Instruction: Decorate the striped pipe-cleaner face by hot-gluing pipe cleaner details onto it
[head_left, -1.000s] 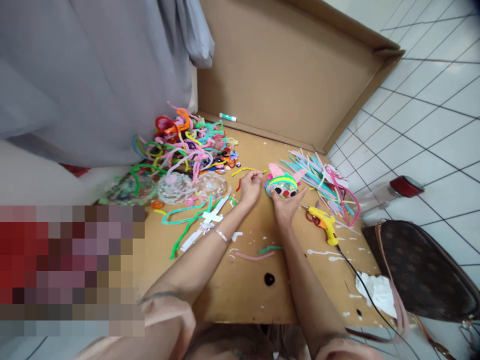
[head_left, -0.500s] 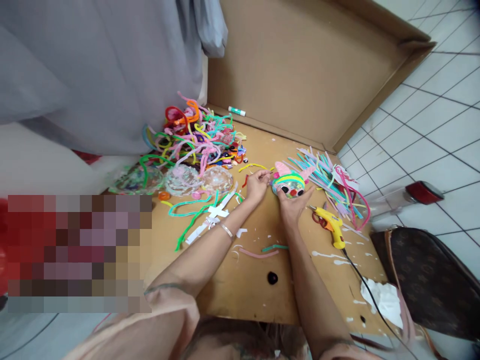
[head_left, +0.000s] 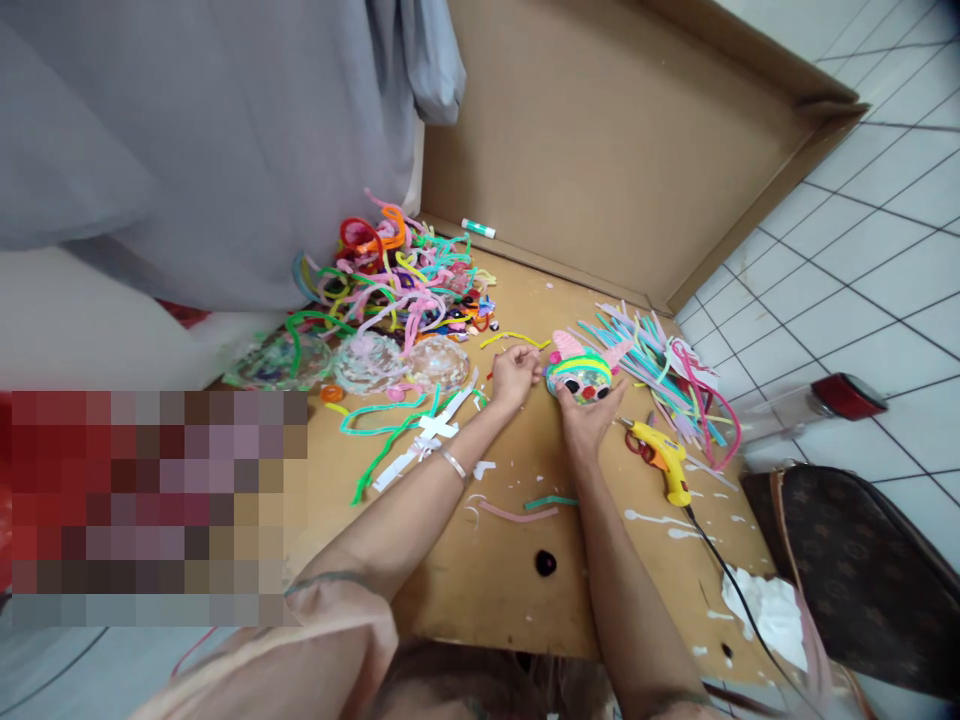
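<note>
My right hand point(head_left: 590, 418) grips a craft animal face point(head_left: 581, 372) from its near side, thumb and fingers around the lower edge. The face has pink ears, green and yellow pipe-cleaner bands, dark eyes and a red nose. Just left of it, my left hand point(head_left: 516, 376) is closed with its fingertips pinched together. Whatever it may hold is too small to make out. A short yellow pipe cleaner point(head_left: 517, 337) lies beyond the left hand. Right of my right hand is a yellow glue gun point(head_left: 664, 460), lying on its side beside red-handled scissors point(head_left: 637, 443).
A tangled heap of pipe cleaners point(head_left: 409, 275) sits at the back left, near clear decorated pieces point(head_left: 367, 362). Straight pipe cleaners point(head_left: 637, 345) lie at the right. A glue stick point(head_left: 478, 229) rests by the cardboard wall point(head_left: 600, 130). A brown bag point(head_left: 847, 570) stands right.
My left fingers have curled in more and drawn slightly back from the face's left side. My right hand keeps its hold. The view has shifted a little.
</note>
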